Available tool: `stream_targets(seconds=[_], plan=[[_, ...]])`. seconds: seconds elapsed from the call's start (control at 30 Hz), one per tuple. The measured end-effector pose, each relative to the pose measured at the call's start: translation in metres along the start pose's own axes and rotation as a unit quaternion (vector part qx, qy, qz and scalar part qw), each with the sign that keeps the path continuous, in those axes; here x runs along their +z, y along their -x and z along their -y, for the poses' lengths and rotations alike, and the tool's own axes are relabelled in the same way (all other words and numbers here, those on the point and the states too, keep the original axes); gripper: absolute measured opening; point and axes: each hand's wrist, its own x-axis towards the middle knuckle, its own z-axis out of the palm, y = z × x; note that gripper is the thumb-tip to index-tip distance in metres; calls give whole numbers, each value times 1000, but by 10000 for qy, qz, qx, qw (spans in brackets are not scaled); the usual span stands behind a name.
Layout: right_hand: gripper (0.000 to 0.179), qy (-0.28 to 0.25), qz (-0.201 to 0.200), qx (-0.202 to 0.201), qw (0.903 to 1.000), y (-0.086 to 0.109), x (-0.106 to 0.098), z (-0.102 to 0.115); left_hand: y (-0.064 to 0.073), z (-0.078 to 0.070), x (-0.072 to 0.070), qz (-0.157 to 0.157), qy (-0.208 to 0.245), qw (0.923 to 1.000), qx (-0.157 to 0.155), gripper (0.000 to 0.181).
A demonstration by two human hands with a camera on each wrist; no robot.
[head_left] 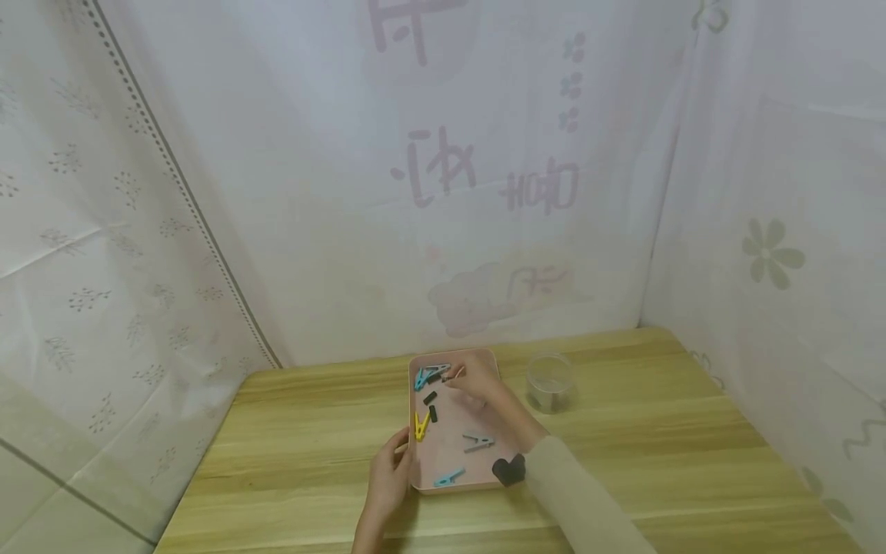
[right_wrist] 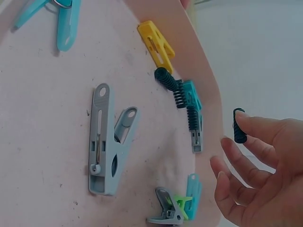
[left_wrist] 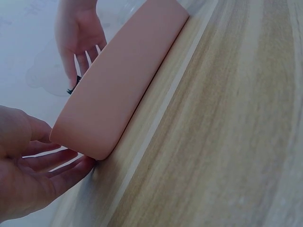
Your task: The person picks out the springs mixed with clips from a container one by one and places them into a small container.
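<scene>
My right hand (head_left: 474, 378) is over the far part of a pink tray (head_left: 453, 488). Between thumb and forefinger it pinches a small black coil spring (right_wrist: 240, 126), the other fingers loosely bent. More black springs (right_wrist: 165, 78) lie along the tray's left side, by a yellow clothes peg (right_wrist: 156, 46). A grey clothes peg (right_wrist: 102, 142) rests in the middle, a light blue peg (head_left: 450, 477) at the near end. At the far left corner, several blue, green and grey pegs (right_wrist: 192, 196) are bunched. My left hand (head_left: 390, 473) holds the tray's near left corner, fingertips on rim and lower wall.
A clear round container (head_left: 549, 382) stands on the wooden table (head_left: 311, 438), right of the tray. Beside my right sleeve (head_left: 577, 492), a black object (head_left: 510, 469) overlaps the tray's near right corner. Pale printed curtains (head_left: 346, 231) hang behind the table and at both sides.
</scene>
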Motion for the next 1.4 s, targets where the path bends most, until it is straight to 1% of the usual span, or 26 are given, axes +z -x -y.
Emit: stream_targets(seconds=[0.1,0.27,0.47,0.6,0.63,0.77,0.87,1.03,1.17,1.27,1.4], plan=[[10,-39,-83,-63,9999,2,-1,2,0,1,0,0,36,10000,16,36],[7,-80,-163,1,9998,6,-3,6,0,1,0,8,81,9999,66,36],[4,-13,-353,69,9994,9,-4,8,0,2,0,19,66,10000,60,37],[4,-138,-397,39,9991,10,-4,8,0,2,0,17,65,10000,67,37],[4,-172,-396,28,9991,11,-5,8,-1,2,0,15,49,9999,112,37],[5,-286,-484,-104,9984,14,-6,9,-1,2,0,3,1,10000,62,36],[7,-354,-535,-88,9979,16,-8,11,0,1,0,12,17,10000,-8,37],[11,-420,-516,-52,9978,21,-12,13,0,0,-1,39,70,10000,-20,38],[10,-449,-487,89,9978,24,-14,15,0,1,-1,35,57,10000,-10,37],[9,-408,-484,178,9978,25,-16,15,0,1,-1,33,62,10000,-13,37],[9,-335,-513,192,9979,27,-17,13,0,0,-1,48,96,9999,-33,38]])
